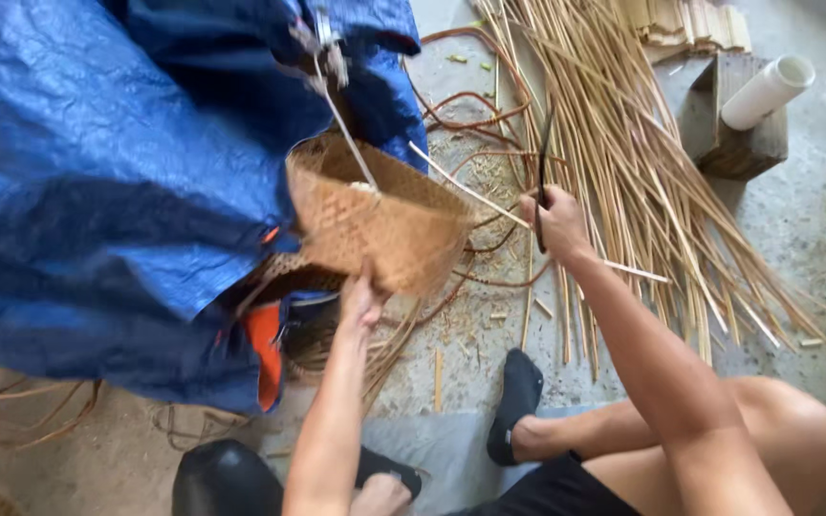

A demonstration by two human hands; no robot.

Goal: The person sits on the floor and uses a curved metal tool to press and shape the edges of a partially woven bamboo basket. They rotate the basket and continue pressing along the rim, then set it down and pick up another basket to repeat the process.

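A big blue tarpaulin [117, 191] fills the left side and hides what is under it. Just right of it, the left hand [360, 301] grasps the lower edge of a woven bamboo basket [380, 215], held above the floor with its open mouth turned up and away. A pale thin strip [489, 203] runs from the basket rim down to the right, its long axis slanted. The right hand [554, 222] is clenched on this strip and on a dark blade [542, 172] that points up. Behind it a pile of bamboo strips [642, 162] fans over the grey concrete floor [815, 229]. At far right a white pipe [767, 91] lies on a wooden block [733, 134]. The blade's handle is hard to make out.
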